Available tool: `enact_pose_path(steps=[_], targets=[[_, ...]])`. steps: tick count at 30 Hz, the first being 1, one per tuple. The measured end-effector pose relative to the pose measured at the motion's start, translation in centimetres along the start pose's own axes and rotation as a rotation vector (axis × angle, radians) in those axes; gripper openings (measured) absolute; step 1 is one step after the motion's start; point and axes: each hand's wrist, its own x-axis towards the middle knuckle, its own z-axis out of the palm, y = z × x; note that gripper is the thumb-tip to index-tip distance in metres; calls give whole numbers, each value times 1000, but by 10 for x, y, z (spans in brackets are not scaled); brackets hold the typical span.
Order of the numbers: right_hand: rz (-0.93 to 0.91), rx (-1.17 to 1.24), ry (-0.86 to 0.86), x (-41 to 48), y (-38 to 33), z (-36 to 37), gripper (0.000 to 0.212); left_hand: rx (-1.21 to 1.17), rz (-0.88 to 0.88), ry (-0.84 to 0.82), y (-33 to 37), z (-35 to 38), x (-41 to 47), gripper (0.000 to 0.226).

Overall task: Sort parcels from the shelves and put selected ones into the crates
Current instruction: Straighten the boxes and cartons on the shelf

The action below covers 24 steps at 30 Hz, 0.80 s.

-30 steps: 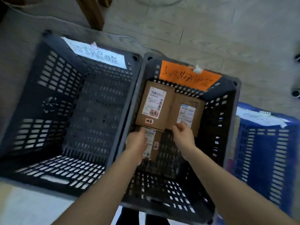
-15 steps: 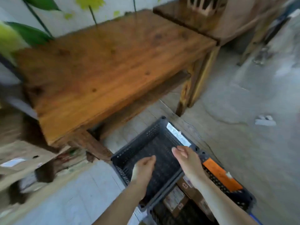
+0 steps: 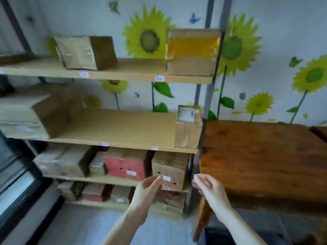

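I face a shelving unit [image 3: 123, 131] stacked with cardboard parcels. A box with yellow tape [image 3: 192, 52] and a brown box [image 3: 85, 53] stand on the top board. A small labelled box [image 3: 188, 129] stands at the right end of the middle board, and a large box [image 3: 33, 117] lies at its left. A red box [image 3: 126, 166] and a plain carton [image 3: 169, 169] fill the lower board. My left hand [image 3: 147, 190] and my right hand [image 3: 208, 189] are raised in front of the lower boards, both empty with fingers loosely apart. Only a dark crate corner [image 3: 217, 235] shows at the bottom.
A wooden table [image 3: 261, 156] stands right of the shelves, against a wall with sunflower decals [image 3: 265, 41]. A grey metal upright [image 3: 210, 96] marks the shelf's right edge. Dark framing [image 3: 16, 183] runs along the left. Grey floor [image 3: 85, 225] lies below.
A second ago both hands held parcels down in the orange-labelled crate. They let go, and my view swung up past the table to the shelves. Both hands are now raised and empty.
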Motion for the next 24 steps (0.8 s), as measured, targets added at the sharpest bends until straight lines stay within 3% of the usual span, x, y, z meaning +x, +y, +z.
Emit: enact_pose_path(steps=[5, 10, 21, 24], targets=[[-96, -10, -128, 19, -64, 140, 15, -51, 88, 182, 33, -148, -4, 25], [-143, 22, -245, 19, -113, 280, 15, -61, 169, 353, 63, -280, 5, 11], [-167, -3, -371, 71, -173, 465, 8, -80, 209, 538, 91, -457, 84, 10], [-171, -17, -372, 113, -182, 518, 24, -39, 223, 575, 101, -496, 122, 9]])
